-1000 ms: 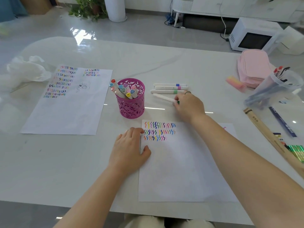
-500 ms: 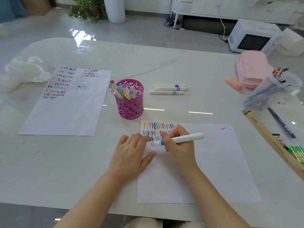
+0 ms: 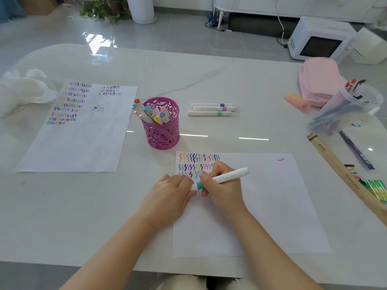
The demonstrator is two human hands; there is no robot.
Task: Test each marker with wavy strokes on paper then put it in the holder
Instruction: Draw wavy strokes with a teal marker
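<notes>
My right hand [image 3: 223, 188] grips a white marker with a teal band [image 3: 226, 177], held nearly level over the near sheet of paper [image 3: 261, 206]. My left hand [image 3: 167, 197] rests on that sheet's left edge, its fingers closing around the marker's capped left end. Rows of coloured wavy strokes [image 3: 199, 164] fill the sheet's top left corner. The magenta cut-out holder [image 3: 162, 132] stands just beyond, with several markers in it. Three white markers [image 3: 211, 109] lie side by side behind the holder to the right.
A second sheet covered in strokes [image 3: 77, 130] lies at the left, with crumpled white plastic [image 3: 23, 91] beyond it. At the right are a pink pouch [image 3: 318, 80], a pink eraser [image 3: 295, 100], a clear cup of pens [image 3: 345, 109], a wooden ruler [image 3: 343, 174] and green pens [image 3: 376, 188].
My right hand lifted the teal marker from the row behind the holder and brought it back over the near sheet. My left hand has moved onto the marker's cap end.
</notes>
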